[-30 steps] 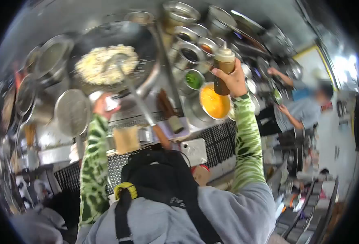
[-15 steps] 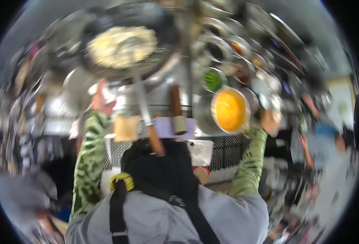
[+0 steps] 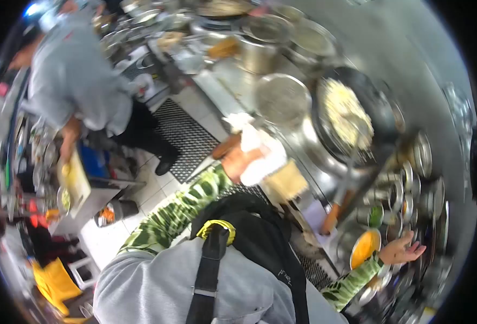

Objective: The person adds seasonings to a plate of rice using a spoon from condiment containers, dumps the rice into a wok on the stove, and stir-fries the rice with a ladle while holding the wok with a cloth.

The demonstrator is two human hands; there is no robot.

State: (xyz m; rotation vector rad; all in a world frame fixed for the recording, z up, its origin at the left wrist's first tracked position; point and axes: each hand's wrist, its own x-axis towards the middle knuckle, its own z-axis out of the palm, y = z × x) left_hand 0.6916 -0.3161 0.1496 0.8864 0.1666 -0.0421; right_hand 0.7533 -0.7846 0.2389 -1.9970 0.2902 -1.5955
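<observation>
My left hand (image 3: 241, 163) is closed around a white cloth (image 3: 264, 162), left of the stove edge. A brown handle-like piece (image 3: 226, 147) shows beside that hand; whether the hand touches it I cannot tell. My right hand (image 3: 402, 249) is stretched out over the ingredient containers with its fingers apart and nothing in them. Near its wrist is a metal bowl of orange-yellow liquid (image 3: 365, 247). The black wok (image 3: 379, 102) holds pale yellow shredded food (image 3: 347, 110). A ladle (image 3: 345, 183) with a wooden handle rests in the wok, apart from both hands.
A large round pot (image 3: 283, 100) and a folded tan cloth (image 3: 286, 181) are by the stove. Several metal containers stand at right, one with green food (image 3: 376, 216). Another person (image 3: 82, 81) is at a cutting board (image 3: 77, 181) on the left. Black mats cover part of the floor.
The view has swung left, bringing the other person and the floor into sight. The white cloth is still in my left hand. My right hand now shows spread fingers.
</observation>
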